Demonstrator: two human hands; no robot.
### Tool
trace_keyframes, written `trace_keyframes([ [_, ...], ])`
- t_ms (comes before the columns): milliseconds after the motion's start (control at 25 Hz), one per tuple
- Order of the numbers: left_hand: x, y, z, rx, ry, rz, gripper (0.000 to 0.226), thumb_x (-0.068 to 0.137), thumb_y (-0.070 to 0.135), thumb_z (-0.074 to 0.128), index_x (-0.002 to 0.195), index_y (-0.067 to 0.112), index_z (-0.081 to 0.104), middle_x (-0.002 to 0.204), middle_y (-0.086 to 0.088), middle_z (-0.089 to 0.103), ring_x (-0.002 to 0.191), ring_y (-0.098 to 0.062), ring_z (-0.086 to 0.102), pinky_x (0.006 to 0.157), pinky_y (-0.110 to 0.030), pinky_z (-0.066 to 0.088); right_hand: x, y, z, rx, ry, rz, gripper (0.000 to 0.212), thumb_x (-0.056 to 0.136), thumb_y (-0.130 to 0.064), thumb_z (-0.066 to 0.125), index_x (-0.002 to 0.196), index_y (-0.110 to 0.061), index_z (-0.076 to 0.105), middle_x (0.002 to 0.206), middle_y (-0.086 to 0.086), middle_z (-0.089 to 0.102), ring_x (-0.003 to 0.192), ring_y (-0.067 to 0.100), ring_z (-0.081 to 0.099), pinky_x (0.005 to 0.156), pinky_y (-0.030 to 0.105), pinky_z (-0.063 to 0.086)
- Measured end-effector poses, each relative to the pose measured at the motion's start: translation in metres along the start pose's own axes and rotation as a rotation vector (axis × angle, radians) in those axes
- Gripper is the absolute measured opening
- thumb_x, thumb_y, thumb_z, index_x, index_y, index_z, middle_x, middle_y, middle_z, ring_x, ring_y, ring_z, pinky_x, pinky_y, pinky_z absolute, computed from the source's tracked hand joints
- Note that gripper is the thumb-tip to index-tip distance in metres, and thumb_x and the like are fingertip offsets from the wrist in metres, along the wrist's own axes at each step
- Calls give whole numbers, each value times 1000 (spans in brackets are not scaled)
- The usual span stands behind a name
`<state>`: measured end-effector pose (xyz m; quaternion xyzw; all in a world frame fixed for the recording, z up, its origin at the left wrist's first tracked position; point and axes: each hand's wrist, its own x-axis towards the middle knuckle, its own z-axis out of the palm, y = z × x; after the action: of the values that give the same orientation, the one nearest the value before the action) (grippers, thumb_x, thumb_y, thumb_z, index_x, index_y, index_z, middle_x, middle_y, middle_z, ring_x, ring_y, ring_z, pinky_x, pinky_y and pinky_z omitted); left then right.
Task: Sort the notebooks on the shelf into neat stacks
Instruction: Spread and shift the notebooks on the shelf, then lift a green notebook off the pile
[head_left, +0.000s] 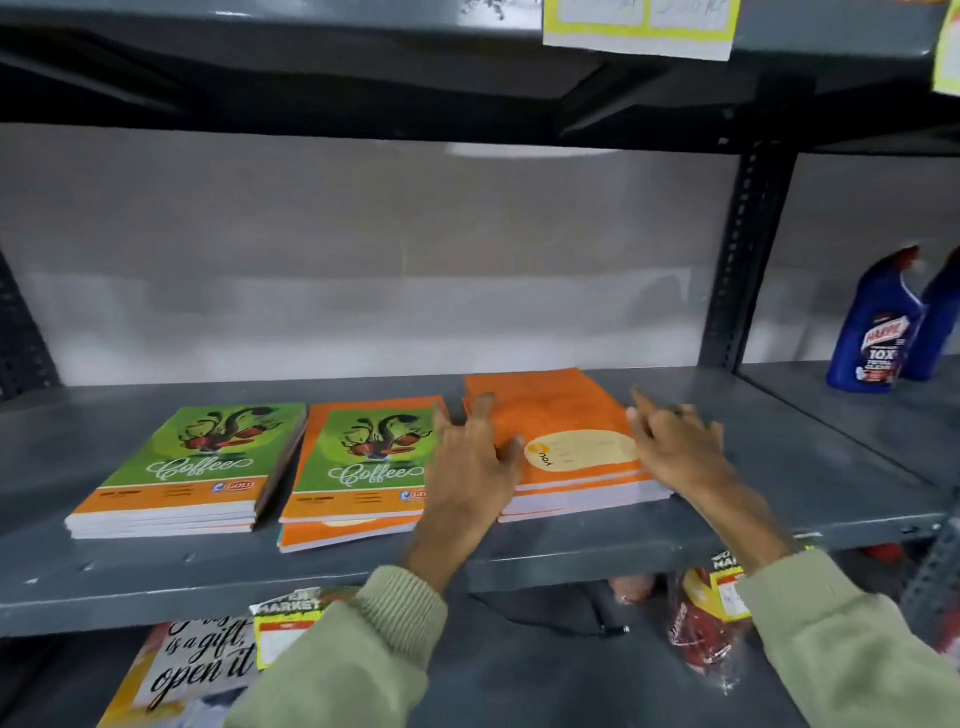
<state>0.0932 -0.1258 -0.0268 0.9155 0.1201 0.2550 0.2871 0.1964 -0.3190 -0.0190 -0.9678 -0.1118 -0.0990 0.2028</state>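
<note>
Three stacks of notebooks lie on the grey metal shelf (156, 577). The left stack (192, 467) shows a green "Coffee" cover and sits squared. The middle stack (363, 457) has the same cover on top, with an orange notebook skewed underneath. The right stack (563, 431) lies orange back-cover up and is slightly fanned. My left hand (475, 462) rests with spread fingers against that stack's left edge. My right hand (675, 447) lies fingers apart along its right edge. Neither hand is closed around a notebook.
Blue cleaner bottles (878, 327) stand on the neighbouring shelf at right, past a perforated upright post (748, 260). Price labels (285, 623) hang from the shelf's front lip. Printed cards and a red packet (701, 639) lie on the shelf below.
</note>
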Motion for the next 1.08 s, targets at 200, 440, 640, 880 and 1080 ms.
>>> trace_keyframes([
  [200, -8, -42, -64, 224, 269, -66, 61, 93, 48, 48, 144, 16, 35, 126, -28, 61, 144, -43, 23, 114, -54, 29, -43, -85, -20, 445, 284, -338, 45, 102, -37, 35, 144, -25, 42, 121, 8, 67, 123, 20, 51, 105, 39, 39],
  [440, -23, -99, -76, 376, 172, -217, 69, 93, 55, 36, 144, 9, 29, 147, -15, 47, 148, -39, 3, 122, -49, 9, -71, -180, 46, 209, -95, -409, 70, 93, -45, 49, 148, -9, 23, 106, 16, 69, 105, 33, 60, 92, 42, 50],
  [640, -25, -102, -80, 163, 240, -146, 53, 85, 28, 63, 129, 9, 43, 128, -18, 59, 127, -37, 46, 102, -48, 43, -83, -202, 74, 294, -12, -270, 70, 84, -43, 60, 137, -13, 26, 118, 13, 64, 117, 36, 45, 98, 45, 38],
  [880, -33, -104, -125, -429, 337, -58, 56, 81, -7, 66, 121, 27, 45, 97, 17, 66, 86, -3, 68, 65, -20, 58, -94, -208, 53, 857, -56, -111, 50, 77, -39, 67, 114, -42, 34, 100, -6, 71, 96, 20, 67, 84, 46, 56],
  [1080, -20, -157, -200, -362, 463, -55, 57, 78, -5, 68, 123, 23, 46, 83, 25, 64, 72, 9, 65, 71, -15, 53, -99, -287, 46, 1001, -89, -276, 40, 90, -24, 62, 118, -32, 36, 72, -9, 67, 60, -4, 64, 57, 16, 50],
])
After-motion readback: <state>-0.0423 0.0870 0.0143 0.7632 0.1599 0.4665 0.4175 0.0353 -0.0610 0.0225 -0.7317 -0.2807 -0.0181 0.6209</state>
